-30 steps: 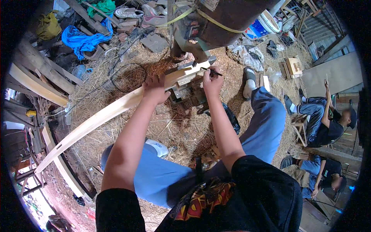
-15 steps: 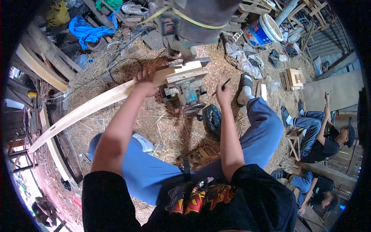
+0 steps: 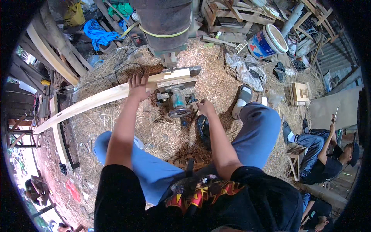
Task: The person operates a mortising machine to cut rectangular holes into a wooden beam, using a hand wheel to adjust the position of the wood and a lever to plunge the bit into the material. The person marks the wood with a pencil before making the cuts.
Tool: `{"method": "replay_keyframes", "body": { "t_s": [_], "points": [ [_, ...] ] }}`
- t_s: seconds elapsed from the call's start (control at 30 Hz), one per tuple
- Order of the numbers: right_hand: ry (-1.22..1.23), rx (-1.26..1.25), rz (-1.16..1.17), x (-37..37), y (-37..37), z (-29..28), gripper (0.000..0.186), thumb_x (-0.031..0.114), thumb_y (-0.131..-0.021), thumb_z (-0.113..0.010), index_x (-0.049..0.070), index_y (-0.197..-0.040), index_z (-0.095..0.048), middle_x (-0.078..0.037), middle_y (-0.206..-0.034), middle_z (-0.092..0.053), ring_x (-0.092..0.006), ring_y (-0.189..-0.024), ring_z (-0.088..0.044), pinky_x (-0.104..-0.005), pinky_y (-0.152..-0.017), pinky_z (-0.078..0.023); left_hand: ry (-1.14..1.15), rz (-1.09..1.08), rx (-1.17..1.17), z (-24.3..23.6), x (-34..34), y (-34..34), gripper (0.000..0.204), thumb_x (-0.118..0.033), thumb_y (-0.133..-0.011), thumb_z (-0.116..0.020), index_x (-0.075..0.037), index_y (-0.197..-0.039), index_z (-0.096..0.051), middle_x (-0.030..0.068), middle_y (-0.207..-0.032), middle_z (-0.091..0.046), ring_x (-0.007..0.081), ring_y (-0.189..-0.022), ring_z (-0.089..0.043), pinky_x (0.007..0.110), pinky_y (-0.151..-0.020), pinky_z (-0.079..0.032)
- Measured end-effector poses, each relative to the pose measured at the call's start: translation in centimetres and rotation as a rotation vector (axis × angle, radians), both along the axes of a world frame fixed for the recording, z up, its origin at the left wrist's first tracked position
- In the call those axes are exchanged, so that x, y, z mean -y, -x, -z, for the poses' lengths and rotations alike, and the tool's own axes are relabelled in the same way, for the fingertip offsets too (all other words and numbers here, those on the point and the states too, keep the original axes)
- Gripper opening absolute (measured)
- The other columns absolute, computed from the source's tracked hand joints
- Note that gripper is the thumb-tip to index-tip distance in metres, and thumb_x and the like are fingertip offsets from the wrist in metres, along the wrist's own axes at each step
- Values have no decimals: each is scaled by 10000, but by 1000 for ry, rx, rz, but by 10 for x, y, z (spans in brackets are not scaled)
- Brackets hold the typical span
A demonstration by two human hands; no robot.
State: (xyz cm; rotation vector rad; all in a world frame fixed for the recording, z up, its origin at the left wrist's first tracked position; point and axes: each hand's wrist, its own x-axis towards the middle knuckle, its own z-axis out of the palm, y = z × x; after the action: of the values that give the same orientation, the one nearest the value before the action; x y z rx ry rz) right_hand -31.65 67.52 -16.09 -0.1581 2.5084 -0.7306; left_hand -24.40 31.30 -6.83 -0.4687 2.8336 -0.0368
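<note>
A long, pale curved timber (image 3: pixel 92 101) runs from the left into the vise (image 3: pixel 177 96) of a machine with a dark drum-shaped body (image 3: pixel 162 27). My left hand (image 3: pixel 138 88) lies on the timber with fingers spread, just left of the vise. My right hand (image 3: pixel 206 107) is closed at the vise's right side, near its round handwheel (image 3: pixel 180 112). A thin dark stick seems to be in its fingers, though little of it shows. The machine's tool end (image 3: pixel 170 62) is down by the timber's right end.
Wood chips and straw cover the floor. A black bag (image 3: pixel 203 131) lies between my legs. Other curved timbers (image 3: pixel 48 52) lean at the left. A paint bucket (image 3: pixel 267 41) and a wooden block (image 3: pixel 300 92) stand at the right. Two people sit at the far right.
My right hand has moved left, up to the vise; earlier it held the thin dark stick out in the open. My left hand stays on the timber, fingers more spread. The view has shifted.
</note>
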Motion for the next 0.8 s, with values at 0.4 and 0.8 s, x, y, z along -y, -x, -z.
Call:
{"method": "replay_keyframes", "body": {
  "t_s": [0.4,0.8],
  "points": [
    [132,-18,-67,-16,-31,7,450,367,-881,-657,-25,-1100,-690,-255,-1072,-708,-384,-1027,-686,-425,-912,-523,61,-69,64,-14,-107,-42,673,-495,-996,-373,-40,-1488,-437,236,-1606,-279,381,-1525,-156,651,-1199,-30],
    [626,-19,42,6,2,-50,225,217,-1002,-598,-1,-971,-646,-67,-861,-683,-130,-753,-639,-293,-680,-495,-592,90,79,-40,-123,-56,535,-469,-1014,-430,-29,-1274,-589,250,-1193,-660,409,-1076,-648,479,-930,-498]
  ]
}}
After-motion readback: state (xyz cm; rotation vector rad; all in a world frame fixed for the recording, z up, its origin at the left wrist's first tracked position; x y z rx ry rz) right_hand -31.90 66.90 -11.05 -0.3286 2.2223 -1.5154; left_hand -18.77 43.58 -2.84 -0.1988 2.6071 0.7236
